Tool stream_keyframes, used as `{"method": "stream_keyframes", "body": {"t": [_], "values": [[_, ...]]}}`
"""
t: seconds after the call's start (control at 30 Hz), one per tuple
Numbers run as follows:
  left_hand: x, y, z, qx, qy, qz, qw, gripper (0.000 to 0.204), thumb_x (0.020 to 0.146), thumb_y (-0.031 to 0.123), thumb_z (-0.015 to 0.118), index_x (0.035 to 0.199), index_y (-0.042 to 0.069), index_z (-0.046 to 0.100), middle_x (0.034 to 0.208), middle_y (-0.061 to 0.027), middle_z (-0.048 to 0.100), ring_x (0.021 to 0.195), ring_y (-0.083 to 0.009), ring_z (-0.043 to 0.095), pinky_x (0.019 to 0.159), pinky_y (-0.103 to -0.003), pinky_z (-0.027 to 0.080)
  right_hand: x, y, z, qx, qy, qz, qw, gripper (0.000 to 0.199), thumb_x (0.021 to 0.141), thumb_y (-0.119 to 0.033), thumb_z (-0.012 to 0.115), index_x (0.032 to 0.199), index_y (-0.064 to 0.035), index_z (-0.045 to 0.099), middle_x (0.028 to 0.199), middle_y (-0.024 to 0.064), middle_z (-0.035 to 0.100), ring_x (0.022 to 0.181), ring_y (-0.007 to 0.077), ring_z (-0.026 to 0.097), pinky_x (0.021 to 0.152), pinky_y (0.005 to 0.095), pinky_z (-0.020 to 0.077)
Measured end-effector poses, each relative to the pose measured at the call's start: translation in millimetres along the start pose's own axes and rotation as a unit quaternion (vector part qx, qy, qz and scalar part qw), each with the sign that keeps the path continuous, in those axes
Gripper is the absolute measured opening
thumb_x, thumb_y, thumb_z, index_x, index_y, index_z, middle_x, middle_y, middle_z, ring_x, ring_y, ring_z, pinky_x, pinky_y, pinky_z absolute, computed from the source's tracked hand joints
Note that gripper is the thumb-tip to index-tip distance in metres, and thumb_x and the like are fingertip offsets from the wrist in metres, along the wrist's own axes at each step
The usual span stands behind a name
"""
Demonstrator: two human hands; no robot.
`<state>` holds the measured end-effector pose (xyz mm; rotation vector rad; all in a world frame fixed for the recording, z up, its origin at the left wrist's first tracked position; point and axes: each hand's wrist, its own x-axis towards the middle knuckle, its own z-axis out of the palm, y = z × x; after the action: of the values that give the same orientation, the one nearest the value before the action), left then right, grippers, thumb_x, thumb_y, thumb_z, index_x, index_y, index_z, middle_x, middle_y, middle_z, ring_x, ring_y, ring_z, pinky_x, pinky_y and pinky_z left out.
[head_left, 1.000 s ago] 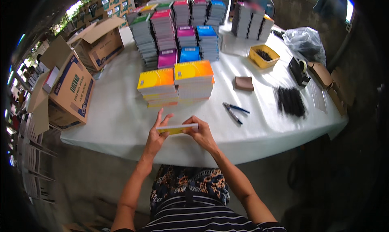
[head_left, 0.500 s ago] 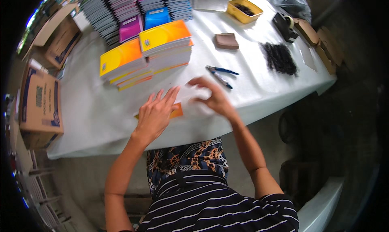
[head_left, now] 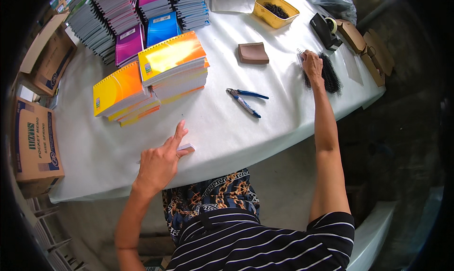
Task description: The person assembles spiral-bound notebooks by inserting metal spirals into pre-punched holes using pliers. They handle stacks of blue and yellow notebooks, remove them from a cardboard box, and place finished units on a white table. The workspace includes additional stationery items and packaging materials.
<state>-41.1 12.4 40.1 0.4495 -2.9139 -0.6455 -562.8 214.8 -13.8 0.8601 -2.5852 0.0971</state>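
My left hand [head_left: 157, 166] is at the table's near edge, thumb and fingers around a small memo pad [head_left: 187, 148]. Only the pad's pale end shows; the rest is hidden beneath the hand, and the index finger points away from me. Far to the right, my right hand [head_left: 313, 68] reaches onto a pile of black spiral binding coils [head_left: 332, 77], its fingers closed on the coils at the pile's left side. Between the two hands lie blue-handled cutting pliers [head_left: 247, 103], their handles spread.
Yellow-orange memo pads [head_left: 172, 58] stand in stacks ahead, before purple pads [head_left: 130, 44] and blue pads [head_left: 162, 29]. Beyond the pliers are a brown curved block [head_left: 253, 53], a yellow tub [head_left: 265, 16] of dark bits and a tape dispenser [head_left: 325, 32]. Cardboard boxes [head_left: 38, 143] stand left.
My right hand has gone from beside the left hand out to the coils. My left hand has shifted left and nearer; the pad's orange cover no longer shows. The whole view has shifted slightly.
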Motion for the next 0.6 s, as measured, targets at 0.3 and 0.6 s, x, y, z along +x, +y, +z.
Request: {"method": "stream_keyframes", "body": {"t": [0.3,0.6], "values": [[4,2,1,0.048,0.021,0.018,0.998,0.063,0.090,0.024,0.062,0.146,0.014,0.035,0.123,-0.0123,0.062,0.088,-0.0354,0.066,0.066,-0.042,0.054,0,-10,-59,0.113,0.064,-0.104,0.986,0.014,0.084,-0.008,0.064,0.097,-0.0021,0.069,0.093,0.0171,0.064,0.088,0.0336,0.062,0.081,0.0413,0.0491],[1,-7,12,0.173,0.082,0.073,0.979,0.058,0.090,0.029,0.059,0.144,0.017,0.040,0.122,-0.0099,0.063,0.108,-0.0318,0.062,0.093,-0.044,0.050,-168,-241,-151,0.554,-0.254,-0.255,0.751,0.014,0.081,-0.006,0.072,0.095,-0.0051,0.072,0.087,0.0065,0.064,0.073,0.0167,0.060,0.068,0.0314,0.0512]]}}
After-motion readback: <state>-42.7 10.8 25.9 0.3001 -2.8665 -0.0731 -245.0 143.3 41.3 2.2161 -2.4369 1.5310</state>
